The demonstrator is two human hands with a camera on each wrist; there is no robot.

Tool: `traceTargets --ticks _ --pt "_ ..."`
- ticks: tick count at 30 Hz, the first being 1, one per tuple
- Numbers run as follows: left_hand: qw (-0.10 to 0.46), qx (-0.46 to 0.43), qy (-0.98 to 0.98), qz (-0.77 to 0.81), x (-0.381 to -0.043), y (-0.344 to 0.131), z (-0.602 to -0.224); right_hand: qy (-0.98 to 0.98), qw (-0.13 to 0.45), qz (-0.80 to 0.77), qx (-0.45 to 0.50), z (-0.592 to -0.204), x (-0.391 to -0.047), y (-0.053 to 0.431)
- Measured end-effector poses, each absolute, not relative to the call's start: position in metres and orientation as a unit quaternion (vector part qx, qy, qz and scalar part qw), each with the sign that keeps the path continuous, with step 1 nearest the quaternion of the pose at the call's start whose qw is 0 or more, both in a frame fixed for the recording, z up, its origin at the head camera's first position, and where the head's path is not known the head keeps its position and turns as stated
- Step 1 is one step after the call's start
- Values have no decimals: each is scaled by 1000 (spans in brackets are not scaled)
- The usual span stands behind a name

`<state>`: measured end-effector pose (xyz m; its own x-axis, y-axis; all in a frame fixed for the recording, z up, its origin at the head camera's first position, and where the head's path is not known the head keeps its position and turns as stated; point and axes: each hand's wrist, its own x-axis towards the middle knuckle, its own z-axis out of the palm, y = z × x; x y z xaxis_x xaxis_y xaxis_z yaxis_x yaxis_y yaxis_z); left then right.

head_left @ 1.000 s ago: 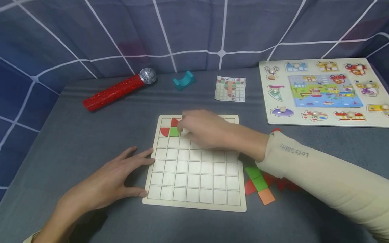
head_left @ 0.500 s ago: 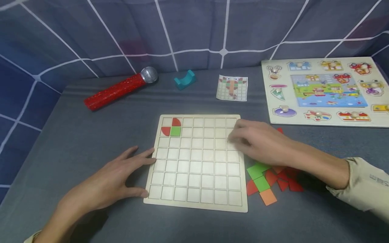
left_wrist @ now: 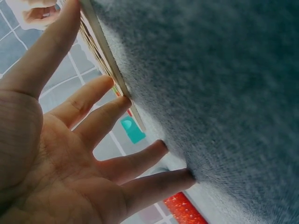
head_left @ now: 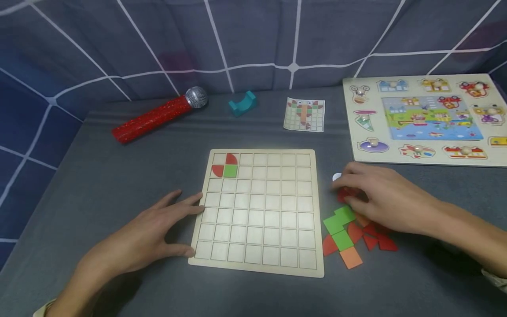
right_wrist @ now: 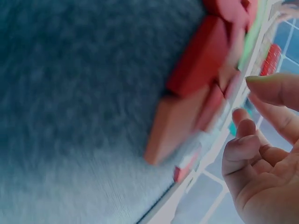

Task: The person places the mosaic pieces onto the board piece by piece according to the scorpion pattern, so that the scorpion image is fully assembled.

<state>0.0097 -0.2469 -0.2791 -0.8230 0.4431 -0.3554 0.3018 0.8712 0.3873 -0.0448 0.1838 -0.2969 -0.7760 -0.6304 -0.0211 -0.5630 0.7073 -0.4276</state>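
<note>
The pale wooden grid board (head_left: 255, 269) lies flat in the middle of the head view. Two red quarter-round tiles (head_left: 231, 159) and a green square tile (head_left: 230, 171) sit in its upper left cells. Fingers spread, my left hand (head_left: 138, 233) touches the board's left edge with thumb and fingertips, as the left wrist view also shows. My right hand (head_left: 384, 200) hovers over loose tiles beside the board, thumb and fingers bent and apart. Close to its fingertips are a white round piece (head_left: 337, 176) and red pieces (head_left: 344, 194); the right wrist view shows nothing between the fingers.
Green tiles (head_left: 342, 240), an orange square (head_left: 350, 257) and several red tiles (head_left: 387, 243) lie right of the board. Behind stand a red microphone (head_left: 152, 119), a teal holder (head_left: 243, 104) and a printed pattern card (head_left: 304, 115). A knobbed picture puzzle (head_left: 372, 132) lies far right.
My right hand has left the board's upper left cells and moved right to the loose tiles. My left hand stays at the board's edge.
</note>
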Motion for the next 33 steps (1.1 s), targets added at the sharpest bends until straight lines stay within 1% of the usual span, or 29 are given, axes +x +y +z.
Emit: traceTargets --ticks 8,15,22,28,33 --pt "224 195 941 160 10 -246 -280 922 89 -199 -321 -298 -44 190" --pt "226 192 941 162 9 -246 -280 921 80 -202 -324 -301 -44 185" --pt "227 193 941 163 9 -246 -279 919 98 -202 -324 -302 -45 181" --pt "226 192 942 157 9 -246 -279 910 97 -210 -344 -303 -43 181" --pt "224 190 943 153 10 -246 -279 897 86 -221 -373 -303 -43 179"
